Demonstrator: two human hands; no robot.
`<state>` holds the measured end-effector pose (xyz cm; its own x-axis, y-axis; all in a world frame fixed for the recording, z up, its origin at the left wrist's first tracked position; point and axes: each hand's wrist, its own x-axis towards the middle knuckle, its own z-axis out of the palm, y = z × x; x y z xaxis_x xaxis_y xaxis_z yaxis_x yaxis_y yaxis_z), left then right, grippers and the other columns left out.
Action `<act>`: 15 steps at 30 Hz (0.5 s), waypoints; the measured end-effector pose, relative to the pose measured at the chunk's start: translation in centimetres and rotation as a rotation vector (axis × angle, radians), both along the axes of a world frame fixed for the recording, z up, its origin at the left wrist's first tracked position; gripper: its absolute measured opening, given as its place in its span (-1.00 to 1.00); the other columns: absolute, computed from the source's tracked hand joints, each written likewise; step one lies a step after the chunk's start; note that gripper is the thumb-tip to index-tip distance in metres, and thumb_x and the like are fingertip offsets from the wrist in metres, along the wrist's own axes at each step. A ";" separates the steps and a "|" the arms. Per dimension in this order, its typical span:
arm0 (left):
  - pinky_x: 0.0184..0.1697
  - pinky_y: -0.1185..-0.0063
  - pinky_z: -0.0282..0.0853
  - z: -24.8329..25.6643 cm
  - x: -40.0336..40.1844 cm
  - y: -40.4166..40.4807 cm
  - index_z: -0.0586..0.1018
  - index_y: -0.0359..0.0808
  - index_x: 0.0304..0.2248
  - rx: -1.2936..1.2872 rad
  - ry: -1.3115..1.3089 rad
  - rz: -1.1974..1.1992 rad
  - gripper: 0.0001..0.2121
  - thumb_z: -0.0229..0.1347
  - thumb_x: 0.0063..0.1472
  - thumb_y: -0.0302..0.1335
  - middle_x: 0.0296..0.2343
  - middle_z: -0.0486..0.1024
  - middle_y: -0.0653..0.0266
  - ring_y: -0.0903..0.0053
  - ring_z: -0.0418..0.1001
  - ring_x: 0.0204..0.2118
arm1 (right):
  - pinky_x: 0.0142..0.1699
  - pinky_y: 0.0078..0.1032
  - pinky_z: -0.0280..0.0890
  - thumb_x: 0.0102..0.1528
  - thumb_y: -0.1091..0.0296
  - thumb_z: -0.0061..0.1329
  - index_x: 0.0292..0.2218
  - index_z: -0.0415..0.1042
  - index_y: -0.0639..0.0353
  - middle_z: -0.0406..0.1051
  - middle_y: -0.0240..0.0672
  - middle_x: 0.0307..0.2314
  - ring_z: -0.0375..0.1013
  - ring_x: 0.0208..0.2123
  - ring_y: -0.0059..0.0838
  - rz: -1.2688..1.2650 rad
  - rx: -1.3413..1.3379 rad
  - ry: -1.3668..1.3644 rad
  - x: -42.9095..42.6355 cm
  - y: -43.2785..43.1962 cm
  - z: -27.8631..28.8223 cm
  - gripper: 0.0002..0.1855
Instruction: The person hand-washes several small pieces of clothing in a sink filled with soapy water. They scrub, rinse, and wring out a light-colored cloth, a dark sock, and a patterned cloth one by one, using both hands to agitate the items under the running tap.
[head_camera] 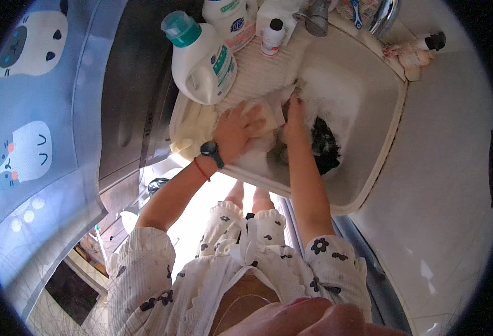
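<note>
A white laundry sink [368, 122] with a ribbed washboard side stands in front of me. My left hand [239, 131], with a dark watch at the wrist, lies flat with spread fingers on a wet white cloth [269, 115]. Motion blurs its fingers. On the basin side, my right hand [295, 115] has its fingers closed around that cloth's edge; part of the grip is hidden. Below and right of this hand, a soaked black cloth [325, 147] rests in the basin among white suds [334, 92].
A detergent bottle [202, 63] with a green cap, a second jug [233, 25] and a small black-capped bottle [273, 38] stand along the washboard. A pale yellow item [196, 126] lies at the left rim. Above are a metal cup [317, 19] and a chrome faucet [385, 17].
</note>
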<state>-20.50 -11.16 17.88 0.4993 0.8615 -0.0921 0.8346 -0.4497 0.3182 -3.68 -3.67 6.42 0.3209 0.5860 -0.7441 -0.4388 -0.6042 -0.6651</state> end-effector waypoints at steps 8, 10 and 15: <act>0.07 0.22 0.09 -1.9 0.2 -1.1 0.20 -0.29 0.07 -0.040 0.125 0.220 -0.46 -0.03 0.11 -0.28 0.13 0.00 0.10 0.14 0.01 0.14 | -0.21 -0.33 0.29 0.01 0.14 -0.02 -0.26 0.37 0.38 0.39 -0.02 -0.28 0.41 -0.26 -0.18 0.650 0.463 -0.792 -4.1 -6.5 8.3 -0.58; 0.06 0.23 0.09 -1.6 0.8 -0.5 0.17 -0.32 0.08 -0.047 0.180 0.215 -0.46 -0.04 0.12 -0.30 0.12 0.01 0.08 0.15 0.02 0.14 | -0.24 -0.31 0.28 -0.01 0.16 0.01 -0.35 0.39 0.39 0.38 0.03 -0.30 0.40 -0.28 -0.10 0.766 0.352 -0.930 -4.9 -5.6 8.5 -0.62; 0.08 0.25 0.08 -2.4 1.9 0.1 0.17 -0.31 0.07 0.025 0.107 0.206 -0.47 -0.05 0.12 -0.34 0.10 0.04 0.07 0.16 0.03 0.13 | -0.17 -0.30 0.24 -0.06 0.20 0.04 -0.30 0.38 0.36 0.35 0.00 -0.25 0.33 -0.21 0.00 0.691 0.522 -1.307 -3.1 4.2 3.7 -0.62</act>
